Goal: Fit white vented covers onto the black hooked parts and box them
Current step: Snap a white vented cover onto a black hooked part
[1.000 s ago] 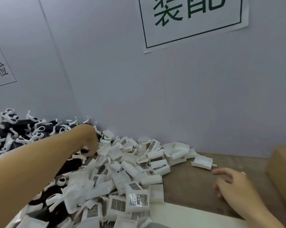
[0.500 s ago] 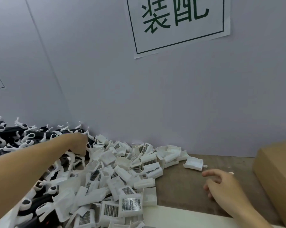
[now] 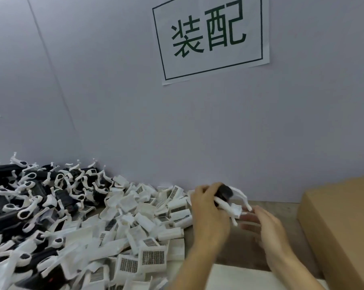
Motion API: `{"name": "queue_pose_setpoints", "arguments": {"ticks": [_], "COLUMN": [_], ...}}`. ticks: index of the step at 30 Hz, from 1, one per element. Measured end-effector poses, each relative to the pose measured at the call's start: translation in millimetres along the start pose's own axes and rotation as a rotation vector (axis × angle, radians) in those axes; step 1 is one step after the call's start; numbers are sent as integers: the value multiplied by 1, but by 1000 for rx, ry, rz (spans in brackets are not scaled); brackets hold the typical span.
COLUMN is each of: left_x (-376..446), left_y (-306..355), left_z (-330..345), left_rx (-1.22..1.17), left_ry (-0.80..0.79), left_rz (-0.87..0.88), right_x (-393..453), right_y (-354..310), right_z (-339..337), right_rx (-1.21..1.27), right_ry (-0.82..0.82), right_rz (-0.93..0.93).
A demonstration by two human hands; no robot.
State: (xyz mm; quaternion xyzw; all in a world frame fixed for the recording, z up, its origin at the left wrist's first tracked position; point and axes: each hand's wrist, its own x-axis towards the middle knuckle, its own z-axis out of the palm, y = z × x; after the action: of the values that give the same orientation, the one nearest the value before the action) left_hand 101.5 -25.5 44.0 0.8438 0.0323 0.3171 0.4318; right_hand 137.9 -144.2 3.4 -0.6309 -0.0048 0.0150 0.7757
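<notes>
- While your left hand (image 3: 208, 208) curls its fingers around a black hooked part (image 3: 225, 192), you hold it off the table, above the bare stretch between the cover heap and the box, probably to keep both its faces free for fitting.
- Your right hand (image 3: 267, 225) is blurred; its fingers look spread and seem to hold nothing, just beside the white cover (image 3: 234, 209) hanging under the part.
- That part is dark and rounded, with a thin white hook (image 3: 240, 195) arching off it.
- Loose vented covers (image 3: 147, 227) lie heaped to your left, the cardboard box (image 3: 340, 222) waits at your right.
</notes>
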Motion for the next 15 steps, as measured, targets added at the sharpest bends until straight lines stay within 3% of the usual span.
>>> {"name": "queue_pose_setpoints", "arguments": {"ticks": [3,6,8,13,15], "left_x": [-29,-33,-32,-26,-23], "left_y": [-5,-17,-19,-16,-20], "left_z": [29,32,30,33,33], "left_rx": [26,-36,-155,-602,-650], "left_ry": [45,-67,-88,56,103], "left_rz": [12,188,208,-220,-371], "right_x": [-3,-1,-2,1,1], "right_y": [-4,-6,-8,-6,-6], "right_z": [-4,-12,-15,-13,-12], "right_rx": [218,143,95,183,235], "right_ry": [-97,-181,-166,29,107], "right_rz": [87,36,-19,-43,-61]}}
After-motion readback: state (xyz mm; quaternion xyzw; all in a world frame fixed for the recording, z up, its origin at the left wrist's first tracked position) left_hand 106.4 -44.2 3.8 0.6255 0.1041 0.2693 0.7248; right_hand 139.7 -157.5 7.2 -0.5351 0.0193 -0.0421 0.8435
